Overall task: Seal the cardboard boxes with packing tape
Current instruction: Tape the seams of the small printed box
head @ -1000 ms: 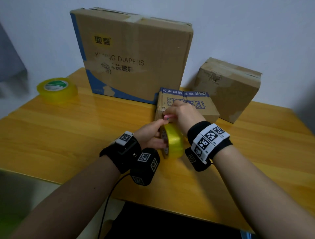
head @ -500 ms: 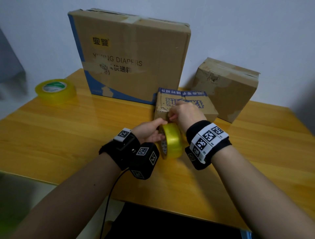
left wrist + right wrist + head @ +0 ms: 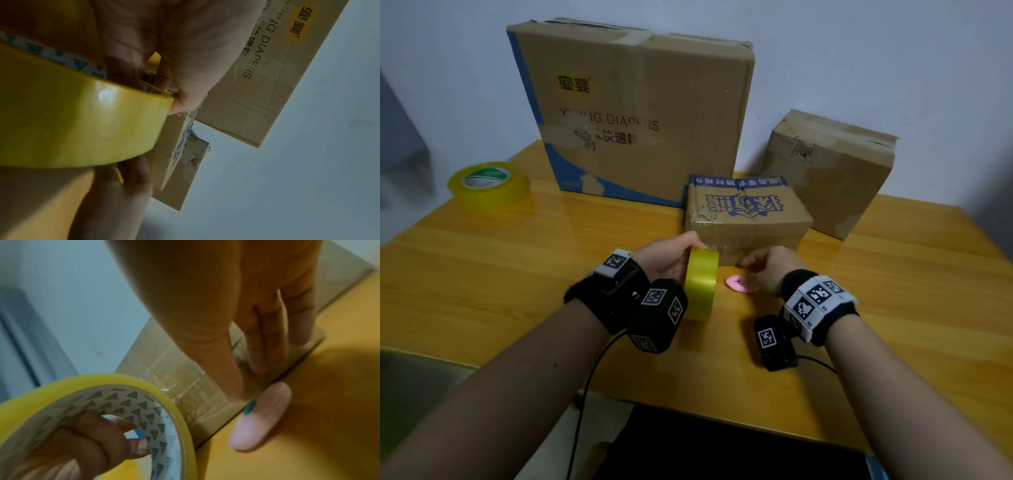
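The tape roll [image 3: 701, 284] is glossy yellow, its core [image 3: 131, 404] white with dark triangles. The small box [image 3: 748, 219] is brown with blue print, beside a pink cutter [image 3: 739, 284] on the honey-orange desk [image 3: 517, 274].

The wooden counter [image 3: 482, 267] has an orange-yellow top with a lengthwise grain. A small, flat pink oval object [image 3: 738, 284] lies on the counter near its front edge; the right wrist view shows a short teal mark at one end of it [image 3: 265, 417]. What the object is cannot be told. Behind the counter stands a pale blue-grey wall [image 3: 876, 51]. A grey, blurred shape [image 3: 400, 150] shows against the wall past the counter's left end. A thin black cable [image 3: 582, 394] hangs down in front of the counter's front edge, over a dark area below it.
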